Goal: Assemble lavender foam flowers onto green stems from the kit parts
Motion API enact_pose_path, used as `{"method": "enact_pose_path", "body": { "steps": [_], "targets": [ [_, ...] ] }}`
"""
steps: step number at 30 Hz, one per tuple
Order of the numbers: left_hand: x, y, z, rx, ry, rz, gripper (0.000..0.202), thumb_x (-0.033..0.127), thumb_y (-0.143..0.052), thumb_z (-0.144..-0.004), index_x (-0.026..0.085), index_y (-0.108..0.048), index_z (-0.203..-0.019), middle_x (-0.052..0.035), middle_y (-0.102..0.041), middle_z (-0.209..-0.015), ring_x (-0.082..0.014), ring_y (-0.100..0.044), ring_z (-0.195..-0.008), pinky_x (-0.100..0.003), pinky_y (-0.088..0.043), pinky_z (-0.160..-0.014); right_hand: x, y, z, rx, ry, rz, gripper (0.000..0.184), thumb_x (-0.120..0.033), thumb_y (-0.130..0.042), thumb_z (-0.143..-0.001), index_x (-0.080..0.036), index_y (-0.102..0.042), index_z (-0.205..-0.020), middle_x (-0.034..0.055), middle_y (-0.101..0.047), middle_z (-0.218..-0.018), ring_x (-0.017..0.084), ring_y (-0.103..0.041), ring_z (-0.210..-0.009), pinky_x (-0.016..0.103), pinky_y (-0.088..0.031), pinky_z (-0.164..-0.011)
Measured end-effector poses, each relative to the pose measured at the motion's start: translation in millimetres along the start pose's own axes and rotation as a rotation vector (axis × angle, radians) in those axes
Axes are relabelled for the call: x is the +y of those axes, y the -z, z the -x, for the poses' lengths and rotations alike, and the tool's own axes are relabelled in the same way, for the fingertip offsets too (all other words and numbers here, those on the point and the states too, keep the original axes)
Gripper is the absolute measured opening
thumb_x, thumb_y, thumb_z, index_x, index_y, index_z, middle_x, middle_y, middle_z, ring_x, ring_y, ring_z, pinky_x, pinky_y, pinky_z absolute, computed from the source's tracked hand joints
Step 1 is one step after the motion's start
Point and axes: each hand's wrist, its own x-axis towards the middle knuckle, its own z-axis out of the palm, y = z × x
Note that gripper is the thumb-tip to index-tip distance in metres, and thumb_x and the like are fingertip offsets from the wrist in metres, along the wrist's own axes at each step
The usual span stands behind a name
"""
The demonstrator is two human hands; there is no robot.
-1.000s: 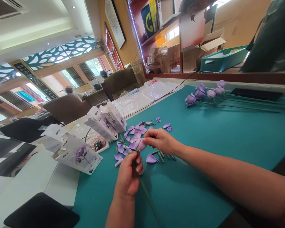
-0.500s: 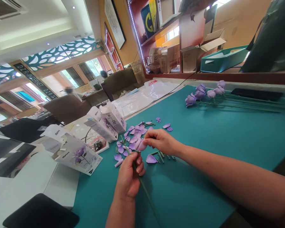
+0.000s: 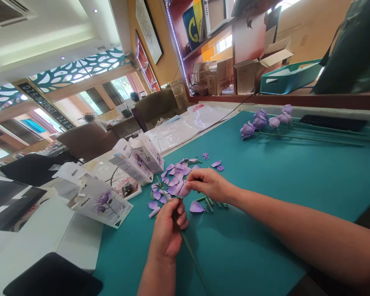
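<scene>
Next to no change over the last second: both my hands stay put, same grips, slight drift at most. I'd judge handling of this flower mid-step, nothing let go.

Left hand wraps the green stem near its upper end; stem slants down toward me. Right hand pinches the purple flower head, thumb against fingers, just above my left fist, in front of the loose petals. Can't tell if flower head is joined to stem.

Containers: nearest printed box, flaps open; two more printed boxes beyond, tops open too. Insides hidden, can't say what's in them. White tray between holds clear plastic and a small dark item. On the shelf, teal basket has something white in it; cardboard box beside it is open, contents not visible.

Loose petals and short green tubes lie straight on the green mat, as do assembled-looking purple roses at far right.
</scene>
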Motion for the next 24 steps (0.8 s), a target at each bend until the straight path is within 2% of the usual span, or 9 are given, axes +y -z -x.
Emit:
{"method": "enact_pose_path", "body": {
  "steps": [7,19,24],
  "targets": [
    [-0.3,0.8,-0.1,0.002,-0.001,-0.007,0.02,0.027,-0.067,-0.067,0.016,-0.051,-0.069,0.0082,-0.043,-0.052,-0.0016,-0.03,-0.038,-0.016,-0.024,-0.038,0.8,0.1,-0.3,-0.026,0.004,-0.028,0.015,-0.019,-0.057,-0.081,-0.017,-0.064,-0.068,-0.0018,-0.065,-0.068,0.009,-0.049,-0.058,0.021,-0.034,-0.054],
    [-1.3,-0.1,0.8,0.003,0.003,-0.004,0.021,0.026,-0.069,-0.065,0.015,-0.051,-0.066,0.0086,-0.043,-0.051,-0.0013,-0.03,-0.038,-0.017,-0.024,-0.038,-1.0,-1.1,0.0,-0.029,-0.005,-0.053,0.013,-0.016,-0.057,-0.078,-0.018,-0.064,-0.067,-0.0036,-0.058,-0.06,0.008,-0.045,-0.054,0.02,-0.033,-0.05],
    [-0.1,-0.6,-0.2,-0.003,0.005,0.002,0.021,0.028,-0.069,-0.065,0.016,-0.051,-0.068,0.0086,-0.042,-0.051,-0.0014,-0.029,-0.038,-0.017,-0.023,-0.037,-1.6,-0.8,-0.9,0.0,-0.06,-0.024,0.012,-0.015,-0.059,-0.077,-0.017,-0.062,-0.065,-0.0042,-0.054,-0.057,0.008,-0.046,-0.055,0.02,-0.034,-0.051]
  ]
}}
